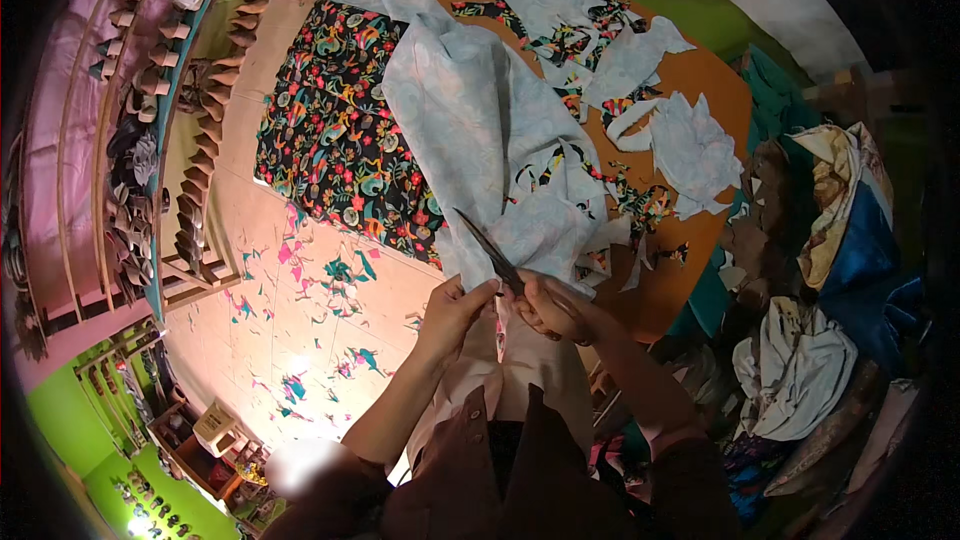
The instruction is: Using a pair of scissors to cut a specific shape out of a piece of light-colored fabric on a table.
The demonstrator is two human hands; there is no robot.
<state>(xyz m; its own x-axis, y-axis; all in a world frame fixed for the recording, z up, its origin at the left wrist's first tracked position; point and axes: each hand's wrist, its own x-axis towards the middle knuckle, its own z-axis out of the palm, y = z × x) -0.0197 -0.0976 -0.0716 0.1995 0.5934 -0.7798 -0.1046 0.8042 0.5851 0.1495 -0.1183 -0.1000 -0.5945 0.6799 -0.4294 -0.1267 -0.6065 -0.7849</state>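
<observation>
My right hand (555,310) is closed around the handles of dark scissors (485,243), whose blades point up and to the left over the fabric. Beside it, my left hand (458,318) pinches the near edge of the floral fabric (345,120). This cloth is black with bright flowers on one face and pale blue on the other. A large part is folded over, pale side up, and its left part hangs past the table's edge. Whether the blades are open or closed on the cloth is hard to make out.
Several offcuts (695,150) of the same cloth lie on the orange-brown table (715,90). Coloured snippets (345,275) litter the pale floor at left. Shoe lasts (205,140) line wooden racks further left. Heaped fabrics (795,365) are piled on the right.
</observation>
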